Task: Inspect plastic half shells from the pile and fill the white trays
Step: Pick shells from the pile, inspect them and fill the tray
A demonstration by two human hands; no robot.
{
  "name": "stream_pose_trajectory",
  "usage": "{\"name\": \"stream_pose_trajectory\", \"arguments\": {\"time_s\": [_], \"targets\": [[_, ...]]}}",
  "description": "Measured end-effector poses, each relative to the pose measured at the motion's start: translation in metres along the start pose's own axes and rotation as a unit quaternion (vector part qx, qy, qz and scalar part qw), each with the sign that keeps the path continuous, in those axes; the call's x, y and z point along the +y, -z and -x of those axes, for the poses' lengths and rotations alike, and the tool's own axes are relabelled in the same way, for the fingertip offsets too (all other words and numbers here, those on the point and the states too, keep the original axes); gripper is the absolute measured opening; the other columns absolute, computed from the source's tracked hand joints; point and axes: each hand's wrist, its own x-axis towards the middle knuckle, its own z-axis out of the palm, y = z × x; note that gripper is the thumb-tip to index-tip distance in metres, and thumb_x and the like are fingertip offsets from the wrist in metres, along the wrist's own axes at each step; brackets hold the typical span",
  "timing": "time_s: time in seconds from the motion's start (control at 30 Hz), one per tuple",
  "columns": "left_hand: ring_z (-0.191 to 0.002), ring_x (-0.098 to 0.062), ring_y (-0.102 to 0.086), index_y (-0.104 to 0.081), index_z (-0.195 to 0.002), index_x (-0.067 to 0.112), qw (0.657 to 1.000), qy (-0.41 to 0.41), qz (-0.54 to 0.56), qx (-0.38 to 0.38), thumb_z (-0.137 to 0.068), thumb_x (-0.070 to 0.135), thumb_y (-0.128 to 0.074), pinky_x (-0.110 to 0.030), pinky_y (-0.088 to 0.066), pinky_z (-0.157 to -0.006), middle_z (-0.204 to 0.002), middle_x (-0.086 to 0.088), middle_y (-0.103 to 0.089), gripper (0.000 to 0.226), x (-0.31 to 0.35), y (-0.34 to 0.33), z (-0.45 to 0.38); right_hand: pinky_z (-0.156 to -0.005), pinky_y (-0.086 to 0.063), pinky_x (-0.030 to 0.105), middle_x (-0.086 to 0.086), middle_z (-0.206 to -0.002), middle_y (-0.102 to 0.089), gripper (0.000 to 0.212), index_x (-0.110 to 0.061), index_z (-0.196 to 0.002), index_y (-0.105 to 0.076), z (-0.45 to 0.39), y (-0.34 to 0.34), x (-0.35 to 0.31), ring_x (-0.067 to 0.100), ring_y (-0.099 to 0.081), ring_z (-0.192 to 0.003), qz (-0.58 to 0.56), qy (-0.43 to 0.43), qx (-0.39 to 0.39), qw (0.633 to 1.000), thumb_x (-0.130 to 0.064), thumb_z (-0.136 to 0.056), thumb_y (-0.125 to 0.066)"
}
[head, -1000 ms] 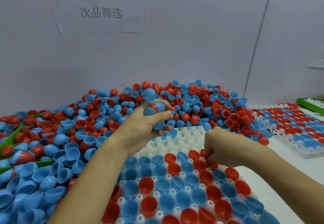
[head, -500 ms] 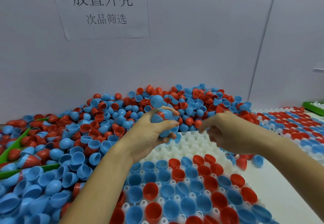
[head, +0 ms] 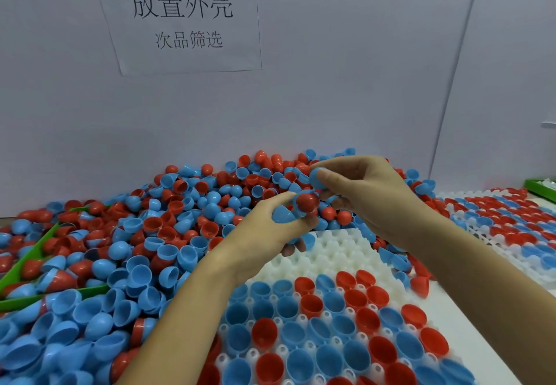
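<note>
Above the dimpled white tray (head: pixel 340 249), hands grip smooth domed shells (head: pixel 307 201).

The bare white cells at the far end of the near tray (head: pixel 340 249) lie open from above; the pile (head: pixel 180 204) crowds its left and far edges.
</note>
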Motion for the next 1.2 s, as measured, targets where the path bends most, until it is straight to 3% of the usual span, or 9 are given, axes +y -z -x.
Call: {"name": "stream_pose_trajectory", "arguments": {"time_s": [0.2, 0.3, 0.4, 0.57, 0.63, 0.77, 0.87, 1.07, 1.2], "targets": [[-0.069, -0.01, -0.059, -0.075, -0.111, 0.021, 0.985, 0.025, 0.168, -0.016, -0.085, 0.033, -0.073, -0.019, -0.052, -0.066, -0.094, -0.002, -0.068, 0.028, -0.002, 0.005, 0.0, -0.078, -0.06, 0.023, -0.001, -0.101, -0.077, 0.02, -0.017, -0.104, -0.074, 0.003, 0.008, 0.003, 0.016, -0.073, -0.094, -0.128, -0.053, -0.007, 0.99, -0.011, -0.098, -0.056], [-0.067, -0.012, -0.058, -0.076, -0.104, 0.015, 0.953, 0.028, 0.299, -0.036, -0.085, 0.023, -0.071, -0.017, -0.049, -0.056, -0.099, -0.01, -0.066, 0.022, 0.001, 0.008, 0.0, -0.078, -0.06, 0.023, 0.0, -0.106, -0.076, 0.023, -0.017, -0.1, -0.075, 0.004, 0.013, 0.004, 0.016, -0.074, -0.095, -0.142, -0.045, -0.001, 0.989, -0.006, -0.098, -0.055], [-0.066, -0.012, -0.058, -0.075, -0.095, 0.013, 0.941, 0.021, 0.337, -0.029, -0.084, 0.025, -0.071, -0.016, -0.046, -0.05, -0.096, -0.009, -0.069, 0.017, 0.001, 0.008, -0.002, -0.08, -0.059, 0.023, -0.006, -0.112, -0.074, 0.027, -0.025, -0.095, -0.078, 0.008, 0.013, 0.008, 0.012, -0.072, -0.1, -0.092, -0.001, -0.004, 0.996, -0.006, -0.096, -0.059], [-0.065, -0.014, -0.057, -0.06, -0.094, 0.009, 0.946, -0.003, 0.324, 0.022, -0.078, 0.016, -0.073, -0.017, -0.048, -0.051, -0.087, -0.009, -0.06, 0.021, -0.001, 0.003, -0.004, -0.077, -0.058, 0.021, -0.012, -0.111, -0.073, 0.025, -0.032, -0.091, -0.078, 0.012, 0.007, 0.016, 0.009, -0.071, -0.102, -0.052, 0.015, -0.022, 0.998, -0.011, -0.092, -0.066], [-0.064, -0.014, -0.057, -0.059, -0.095, 0.008, 0.962, -0.012, 0.269, 0.039, -0.079, 0.016, -0.073, -0.018, -0.048, -0.053, -0.084, -0.009, -0.06, 0.023, -0.001, 0.004, -0.004, -0.077, -0.06, 0.023, -0.013, -0.107, -0.073, 0.021, -0.034, -0.092, -0.077, 0.011, 0.006, 0.018, 0.007, -0.071, -0.099, -0.033, 0.011, -0.015, 0.999, -0.018, -0.094, -0.064], [-0.069, -0.015, -0.06, -0.061, -0.099, 0.01, 0.994, -0.032, 0.099, 0.044, -0.087, 0.016, -0.072, -0.023, -0.051, -0.062, -0.079, -0.005, -0.067, 0.018, 0.0, 0.006, -0.002, -0.079, -0.057, 0.02, -0.019, -0.096, -0.072, 0.011, -0.036, -0.096, -0.075, 0.009, 0.007, 0.015, 0.0, -0.068, -0.092, 0.166, 0.061, -0.029, 0.984, -0.031, -0.093, -0.066], [-0.069, -0.015, -0.06, -0.062, -0.1, 0.011, 0.996, -0.046, 0.056, 0.051, -0.091, 0.014, -0.071, -0.024, -0.05, -0.061, -0.076, -0.001, -0.068, 0.013, 0.003, 0.006, 0.0, -0.082, -0.054, 0.02, -0.022, -0.09, -0.071, 0.012, -0.041, -0.085, -0.071, 0.008, 0.004, 0.012, -0.001, -0.066, -0.089, 0.235, 0.074, -0.056, 0.968, -0.031, -0.091, -0.068], [-0.067, -0.01, -0.063, -0.059, -0.115, 0.031, 0.998, -0.055, 0.016, 0.034, -0.091, 0.016, -0.073, -0.019, -0.052, -0.063, -0.072, 0.005, -0.068, 0.031, 0.004, 0.004, 0.002, -0.077, -0.056, 0.024, -0.018, -0.079, -0.069, 0.014, -0.03, -0.085, -0.069, 0.006, 0.0, 0.021, 0.006, -0.066, -0.08, 0.128, 0.036, 0.061, 0.989, -0.024, -0.097, -0.062], [-0.061, -0.008, -0.061, -0.062, -0.109, 0.016, 0.996, 0.003, -0.022, 0.085, -0.093, 0.015, -0.071, -0.021, -0.05, -0.057, -0.071, 0.002, -0.066, 0.018, 0.003, 0.021, 0.004, -0.088, -0.057, 0.036, -0.002, -0.089, -0.069, 0.014, -0.022, -0.09, -0.068, 0.008, -0.003, 0.027, 0.013, -0.066, -0.086, 0.039, -0.032, 0.104, 0.993, -0.025, -0.098, -0.058]]}}
